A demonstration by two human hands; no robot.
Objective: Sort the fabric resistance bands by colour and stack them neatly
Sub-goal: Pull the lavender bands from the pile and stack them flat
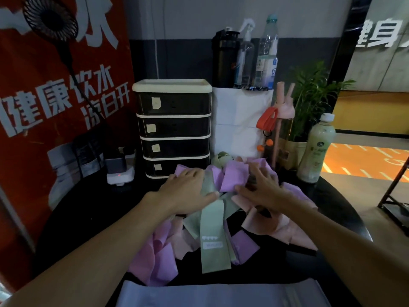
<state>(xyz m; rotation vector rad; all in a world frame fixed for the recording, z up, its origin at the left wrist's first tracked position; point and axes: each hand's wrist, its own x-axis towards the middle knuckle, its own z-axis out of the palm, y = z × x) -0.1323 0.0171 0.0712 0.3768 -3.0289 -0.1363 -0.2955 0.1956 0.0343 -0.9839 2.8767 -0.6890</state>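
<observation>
**Both hands down on an unsorted heap**

The dark round desk was the whole stage, and its rim curved away close at 3 o'clock, so that side offered little spare surface. At 11 o'clock the black drawer unit walled off the far edge. Dead centre sprawled the band pile, colours all jumbled: purple bands at 12 and 7 o'clock, pink bands spilling to 4 o'clock, and a long green band running down the middle. Nothing was stacked yet.

A pale grey sheet covered the near edge at 6 o'clock. The milky bottle stood at 2 o'clock, near the pile.

The left hand lay flat on the heap, fingers spread, thumb on green cloth, gripping nothing. The right hand was likewise splayed over purple and pink, holding nothing visible.

The risk, to my eye: tangled loops could drag neighbours along, pushing pink ones over the 4 o'clock rim, and a wide right sweep could topple that bottle. The best open room looked to be at 9 o'clock.
</observation>
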